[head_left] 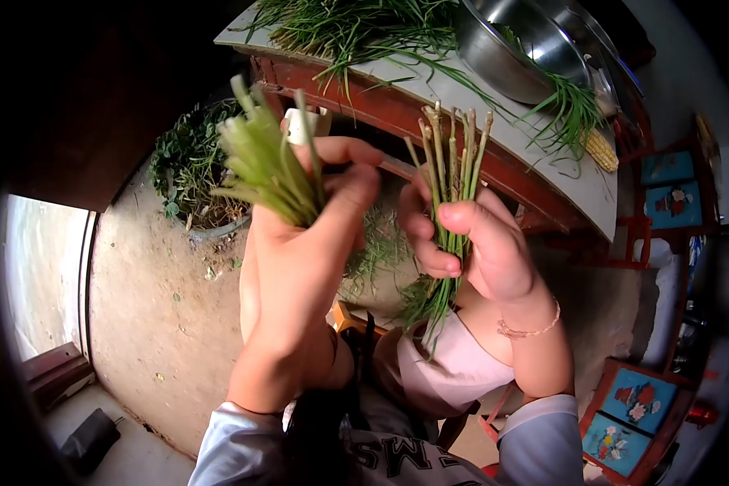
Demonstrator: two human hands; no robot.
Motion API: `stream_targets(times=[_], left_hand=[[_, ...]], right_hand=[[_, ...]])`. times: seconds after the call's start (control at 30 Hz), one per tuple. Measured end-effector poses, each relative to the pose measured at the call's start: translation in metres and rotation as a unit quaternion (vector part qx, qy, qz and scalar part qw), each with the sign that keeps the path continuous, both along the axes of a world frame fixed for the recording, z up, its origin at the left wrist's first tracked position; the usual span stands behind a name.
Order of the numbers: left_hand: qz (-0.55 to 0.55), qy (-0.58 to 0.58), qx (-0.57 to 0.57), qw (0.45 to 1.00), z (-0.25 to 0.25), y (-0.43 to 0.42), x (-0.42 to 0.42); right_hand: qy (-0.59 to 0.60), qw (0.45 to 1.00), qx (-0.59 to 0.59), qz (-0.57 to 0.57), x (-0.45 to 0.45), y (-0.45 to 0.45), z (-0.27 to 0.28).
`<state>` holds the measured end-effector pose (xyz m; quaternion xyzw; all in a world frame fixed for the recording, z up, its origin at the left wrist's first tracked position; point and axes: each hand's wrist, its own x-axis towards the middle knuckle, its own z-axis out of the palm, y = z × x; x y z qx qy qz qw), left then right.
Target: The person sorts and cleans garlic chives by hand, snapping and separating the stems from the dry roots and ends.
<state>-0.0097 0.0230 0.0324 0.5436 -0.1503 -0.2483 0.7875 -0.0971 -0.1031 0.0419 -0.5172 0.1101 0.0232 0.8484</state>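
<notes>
My left hand (304,243) is closed around a thick bundle of pale green stems (261,158), blurred by motion, their ends pointing up and left. In my right hand (494,247) is a bunch of thin green stems (455,162). The brownish cut ends of this bunch stick up, and its fine leaves hang below my fingers. The two hands are apart, held over my lap. Beyond them, a large heap of long, narrow green leaves (356,28) lies on the table (579,182).
A steel basin (514,49) stands on the table, with more greens and a corn cob (601,151) near it. A tub of leafy scraps (198,174) sits on the floor (150,300) to the left. Loose green bits (381,251) lie below my hands. Blue-panelled chairs (636,397) stand to the right.
</notes>
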Motion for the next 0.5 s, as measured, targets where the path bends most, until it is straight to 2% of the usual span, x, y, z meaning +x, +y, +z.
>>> stream_targets(times=[0.03, 0.07, 0.13, 0.2, 0.27, 0.4, 0.47, 0.5], left_hand=[[-0.022, -0.003, 0.060, 0.998, 0.005, 0.001, 0.002], [-0.032, 0.028, -0.017, 0.999, 0.012, -0.003, -0.001], [-0.093, 0.047, -0.016, 0.994, 0.009, -0.002, 0.000], [-0.105, 0.050, -0.035, 0.993, 0.010, -0.002, -0.002], [-0.081, 0.002, -0.002, 0.997, 0.006, -0.002, -0.002], [-0.086, 0.042, -0.023, 0.995, 0.004, -0.004, -0.001], [-0.057, -0.007, -0.018, 0.998, 0.002, -0.004, -0.002], [-0.057, -0.002, -0.016, 0.998, 0.001, -0.004, -0.002]], right_hand=[[-0.001, 1.000, 0.007, -0.010, 0.001, 0.001, -0.001], [0.002, 1.000, 0.006, -0.007, 0.002, 0.002, 0.000], [0.010, 0.999, -0.037, -0.013, 0.004, 0.005, 0.006], [0.017, 0.997, -0.056, -0.041, 0.003, 0.007, 0.004], [-0.007, 0.998, -0.034, -0.043, 0.003, 0.004, -0.001], [0.003, 0.996, -0.049, -0.077, 0.004, 0.004, -0.004], [-0.004, 0.992, -0.079, -0.101, 0.004, 0.006, -0.005], [-0.022, 0.993, -0.092, -0.075, 0.006, 0.006, -0.006]])
